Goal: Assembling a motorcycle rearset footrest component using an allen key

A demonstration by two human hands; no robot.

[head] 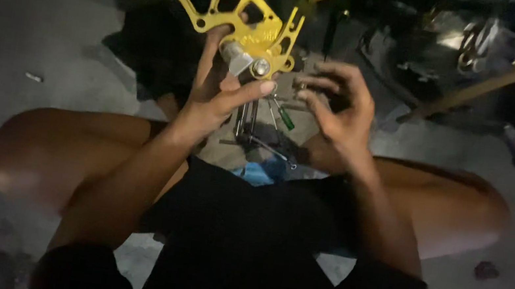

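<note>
Left hand (221,93) grips the gold bracket (235,12) w/ fingers clenched round it, right hand (335,105) curled loose beside, holding nothing I can make out; best keep bracket steady over the tools (259,131) on the floor.

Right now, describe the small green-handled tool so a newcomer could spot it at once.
Start between the seated person's bare knees, where a cluster of thin dark metal tools lies on the ground. Just below the yellow cut-out bracket that the left hand holds up, find the screwdriver. It alone has a green handle.
</note>
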